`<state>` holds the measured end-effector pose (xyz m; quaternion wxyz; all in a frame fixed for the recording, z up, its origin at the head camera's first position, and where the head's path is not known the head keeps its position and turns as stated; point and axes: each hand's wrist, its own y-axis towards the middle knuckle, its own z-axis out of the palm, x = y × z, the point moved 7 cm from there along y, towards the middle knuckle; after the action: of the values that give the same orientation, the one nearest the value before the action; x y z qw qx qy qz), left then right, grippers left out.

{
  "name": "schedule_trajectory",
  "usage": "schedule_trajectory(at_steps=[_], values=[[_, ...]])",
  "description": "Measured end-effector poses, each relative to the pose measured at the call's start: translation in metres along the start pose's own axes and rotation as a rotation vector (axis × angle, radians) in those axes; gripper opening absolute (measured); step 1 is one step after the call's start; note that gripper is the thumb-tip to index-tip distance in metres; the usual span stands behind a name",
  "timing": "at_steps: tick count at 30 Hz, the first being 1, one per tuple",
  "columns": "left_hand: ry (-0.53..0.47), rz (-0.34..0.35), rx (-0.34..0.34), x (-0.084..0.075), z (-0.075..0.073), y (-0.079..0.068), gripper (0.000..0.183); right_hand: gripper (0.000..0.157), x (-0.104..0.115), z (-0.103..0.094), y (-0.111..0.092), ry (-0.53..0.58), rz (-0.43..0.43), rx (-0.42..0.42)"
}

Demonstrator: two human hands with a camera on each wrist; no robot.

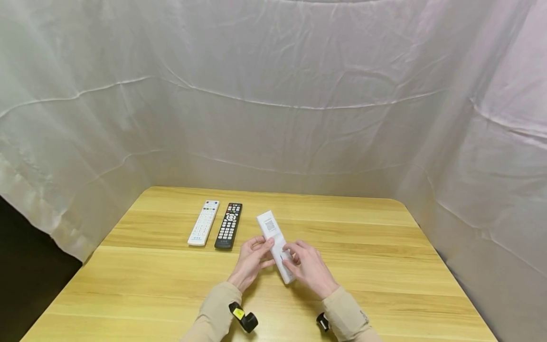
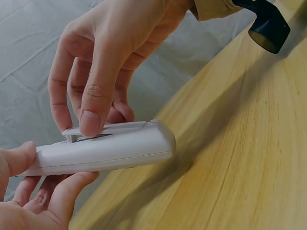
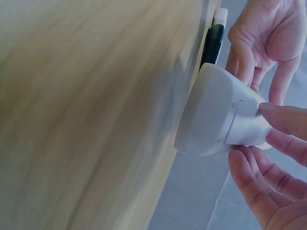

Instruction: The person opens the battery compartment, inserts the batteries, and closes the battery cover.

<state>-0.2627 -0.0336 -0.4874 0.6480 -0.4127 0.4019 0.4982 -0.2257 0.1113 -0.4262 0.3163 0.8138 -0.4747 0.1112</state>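
Observation:
My left hand (image 1: 251, 260) grips a white remote control (image 1: 269, 223) above the table, thumb on its upturned back and fingers underneath. A printed label with a square code shows near its far end. From the other side, my right hand (image 1: 313, 270) pinches the battery cover (image 2: 120, 128) on the remote's back between thumb and fingers. In the left wrist view one end of that cover stands raised, leaving a dark gap, while its other end sits at the remote's rounded end. The right wrist view shows the cover (image 3: 249, 125) between the right fingertips. The battery compartment's inside is hidden.
Left of my hands, a second white remote control (image 1: 204, 223) and a black remote control (image 1: 229, 225) lie side by side, buttons up, on the wooden table (image 1: 363, 237). Pale curtains (image 1: 273, 118) hang behind and along both sides. Dark camera mounts (image 1: 244, 317) sit at my wrists.

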Motion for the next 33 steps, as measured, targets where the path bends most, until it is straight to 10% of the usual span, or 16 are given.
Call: schedule_trajectory(at_steps=[33], values=[[-0.02, 0.012, -0.013, -0.0003, 0.0031, 0.0009, 0.05, 0.029, 0.0071, -0.0004, -0.0054, -0.231, -0.105, 0.009]])
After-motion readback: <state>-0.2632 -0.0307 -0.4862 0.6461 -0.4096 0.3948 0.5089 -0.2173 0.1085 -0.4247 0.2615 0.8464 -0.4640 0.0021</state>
